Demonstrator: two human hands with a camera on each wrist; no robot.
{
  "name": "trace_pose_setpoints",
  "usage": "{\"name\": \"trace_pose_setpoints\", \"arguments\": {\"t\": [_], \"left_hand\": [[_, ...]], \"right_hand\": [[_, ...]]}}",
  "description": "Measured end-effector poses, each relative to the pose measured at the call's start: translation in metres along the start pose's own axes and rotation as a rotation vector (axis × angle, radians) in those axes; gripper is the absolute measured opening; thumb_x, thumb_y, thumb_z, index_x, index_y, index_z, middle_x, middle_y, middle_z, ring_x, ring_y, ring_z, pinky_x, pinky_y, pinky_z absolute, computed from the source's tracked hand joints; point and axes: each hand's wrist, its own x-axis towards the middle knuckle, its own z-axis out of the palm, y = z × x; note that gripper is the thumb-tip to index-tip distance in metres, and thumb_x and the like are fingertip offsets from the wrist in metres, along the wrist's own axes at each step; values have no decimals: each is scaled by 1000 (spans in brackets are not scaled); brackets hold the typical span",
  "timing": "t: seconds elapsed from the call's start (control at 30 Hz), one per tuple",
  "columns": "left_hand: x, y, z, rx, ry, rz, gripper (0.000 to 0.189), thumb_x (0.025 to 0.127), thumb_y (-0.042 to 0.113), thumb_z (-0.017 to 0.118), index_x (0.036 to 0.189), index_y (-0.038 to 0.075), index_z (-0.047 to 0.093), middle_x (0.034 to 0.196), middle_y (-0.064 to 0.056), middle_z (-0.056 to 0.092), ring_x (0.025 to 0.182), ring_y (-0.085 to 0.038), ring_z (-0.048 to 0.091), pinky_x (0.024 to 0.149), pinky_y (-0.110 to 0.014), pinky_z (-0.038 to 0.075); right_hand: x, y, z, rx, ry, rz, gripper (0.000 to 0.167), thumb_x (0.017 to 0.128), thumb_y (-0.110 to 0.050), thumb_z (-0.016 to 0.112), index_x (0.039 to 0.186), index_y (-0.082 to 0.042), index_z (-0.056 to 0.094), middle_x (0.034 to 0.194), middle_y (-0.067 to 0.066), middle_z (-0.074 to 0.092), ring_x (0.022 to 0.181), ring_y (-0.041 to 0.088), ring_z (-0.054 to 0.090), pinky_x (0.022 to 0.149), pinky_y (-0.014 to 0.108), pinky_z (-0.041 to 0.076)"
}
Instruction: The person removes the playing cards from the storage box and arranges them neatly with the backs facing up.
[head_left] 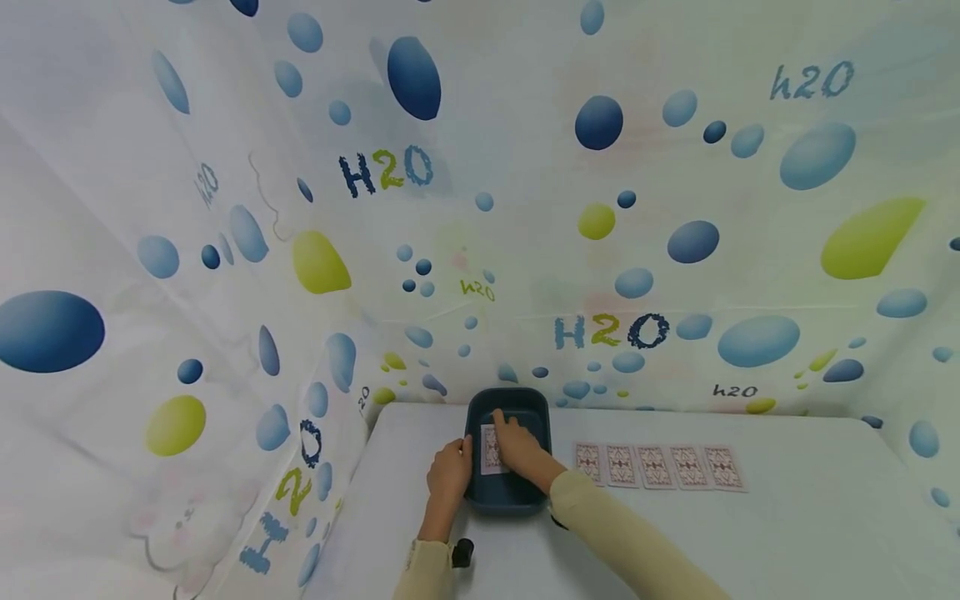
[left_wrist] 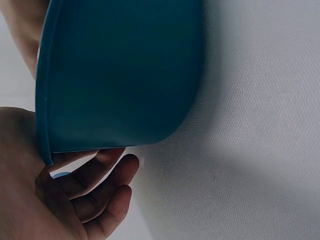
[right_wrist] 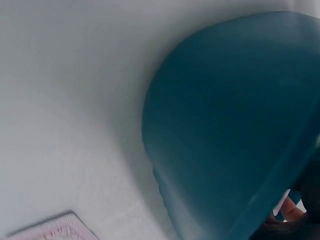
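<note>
A dark teal plastic basin (head_left: 510, 503) stands on the white table. My left hand (head_left: 452, 471) grips its left side; in the left wrist view the fingers (left_wrist: 107, 207) curl along the outer wall below the rim. Reaching over the basin's right side, my right hand (head_left: 522, 450) is inside it and holds a playing card (head_left: 490, 454) by its right edge. The card's patterned red-and-white back faces up, partly covered by the hand. In the right wrist view the basin wall (right_wrist: 225, 110) hides most of that hand; only a fingertip (right_wrist: 291, 210) shows.
Several face-down playing cards (head_left: 656, 467) lie in a row right of the basin; one card's corner (right_wrist: 67, 229) shows in the right wrist view. A white wall sheet (head_left: 525, 275) printed with blue and green drops hangs behind the table (head_left: 810, 500).
</note>
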Motion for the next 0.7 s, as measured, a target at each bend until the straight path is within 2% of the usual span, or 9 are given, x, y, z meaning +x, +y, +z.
{"name": "trace_pose_setpoints", "arguments": {"t": [0.13,0.27,0.53,0.7], "left_hand": [[-1,2,-2,1,-3,-5,43,106,37,48,118,3,72,112,-20,74,99,-41,71,77,-57,54],[-3,4,-5,-5,-6,-9,43,105,37,48,119,2,71,113,-21,73,101,-42,70,78,-58,54],[-3,6,-5,9,-25,-36,43,106,36,48,122,2,69,117,-22,72,102,-43,70,81,-58,54],[-1,5,-2,18,-23,-40,43,106,36,47,121,2,69,116,-22,72,101,-42,70,81,-57,54]], "right_hand": [[-2,0,-9,203,-35,28,59,90,3,66,140,-9,38,118,25,59,87,31,65,74,45,56],[-5,2,-16,334,-69,27,51,90,5,62,135,-8,43,112,20,62,86,26,64,72,39,55],[-11,7,-30,399,-96,-36,38,94,0,62,130,-8,49,113,17,65,87,21,63,76,37,54],[-21,14,-41,466,-95,-63,37,94,1,63,129,-7,52,104,14,64,81,19,59,70,34,54]]}}
